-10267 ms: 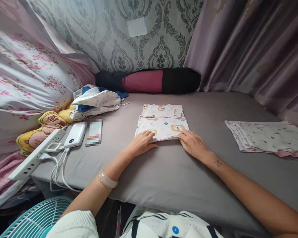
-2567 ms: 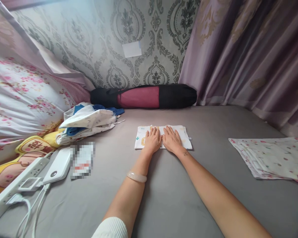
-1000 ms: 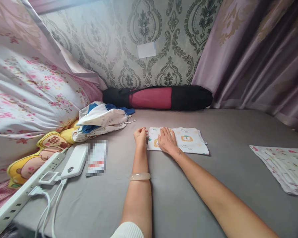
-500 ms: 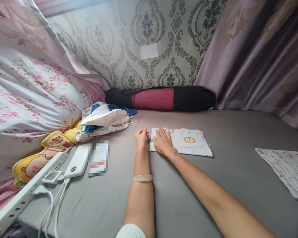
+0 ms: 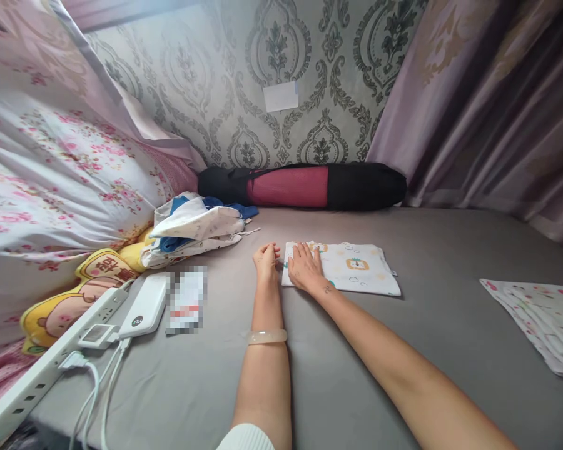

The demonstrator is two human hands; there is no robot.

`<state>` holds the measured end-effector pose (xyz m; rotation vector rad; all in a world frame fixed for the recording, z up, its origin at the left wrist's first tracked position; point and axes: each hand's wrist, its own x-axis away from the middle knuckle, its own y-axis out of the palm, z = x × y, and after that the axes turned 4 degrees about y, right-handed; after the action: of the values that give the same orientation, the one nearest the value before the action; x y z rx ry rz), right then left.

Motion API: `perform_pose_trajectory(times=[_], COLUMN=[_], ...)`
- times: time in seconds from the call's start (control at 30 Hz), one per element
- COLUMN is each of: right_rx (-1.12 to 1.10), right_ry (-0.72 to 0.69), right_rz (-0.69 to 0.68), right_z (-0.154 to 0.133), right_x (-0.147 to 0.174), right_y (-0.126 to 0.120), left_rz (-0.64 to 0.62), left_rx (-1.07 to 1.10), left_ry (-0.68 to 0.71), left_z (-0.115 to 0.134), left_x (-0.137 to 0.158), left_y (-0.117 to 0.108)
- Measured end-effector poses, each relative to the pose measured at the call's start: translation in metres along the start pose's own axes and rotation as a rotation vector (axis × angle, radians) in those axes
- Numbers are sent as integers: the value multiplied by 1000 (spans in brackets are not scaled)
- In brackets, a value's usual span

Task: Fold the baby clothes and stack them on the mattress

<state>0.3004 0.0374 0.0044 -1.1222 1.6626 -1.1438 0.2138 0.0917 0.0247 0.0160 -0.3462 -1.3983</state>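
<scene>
A folded white cloth (image 5: 373,269) with orange lion-like prints and a small tag on its right edge lies flat on the grey sheet. My right hand (image 5: 304,265) rests palm down on its left part, fingers stretched out. Just off the cloth's left edge, my left hand (image 5: 266,261) has its fingers curled in, and nothing shows in them. A pale bangle (image 5: 267,337) circles my left forearm.
Crumpled white and blue clothes (image 5: 192,225) lie at left, near a yellow plush pillow (image 5: 51,312). A power strip (image 5: 42,378), cables and a white power bank (image 5: 144,306) sit front left. A black-and-red roll bag (image 5: 286,186) lines the wall. Folded printed fabric (image 5: 539,319) lies right.
Both hands and the folded cloth stay where they were. Only a very slight shift of the whole view shows.
</scene>
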Motion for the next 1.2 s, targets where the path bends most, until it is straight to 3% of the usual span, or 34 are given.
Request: perform_pose_trajectory(times=[0.17, 0.57, 0.8, 0.93, 1.2], right_rx=[-9, -30, -6, -5, -5], right_ry=[-86, -90, -70, -58, -58], right_rz=[3, 0, 61, 17, 12], right_z=[-14, -18, -1, 12, 13], right_x=[0, 3, 2, 4, 5], right_y=[0, 1, -7, -4, -1], left_rz=[55, 73, 37, 22, -15], left_rx=[42, 44, 16, 1, -54], left_ry=[23, 20, 30, 28, 39], left_z=[2, 1, 2, 3, 2], left_x=[-4, -4, 0, 5, 9], left_y=[-2, -1, 3, 5, 8])
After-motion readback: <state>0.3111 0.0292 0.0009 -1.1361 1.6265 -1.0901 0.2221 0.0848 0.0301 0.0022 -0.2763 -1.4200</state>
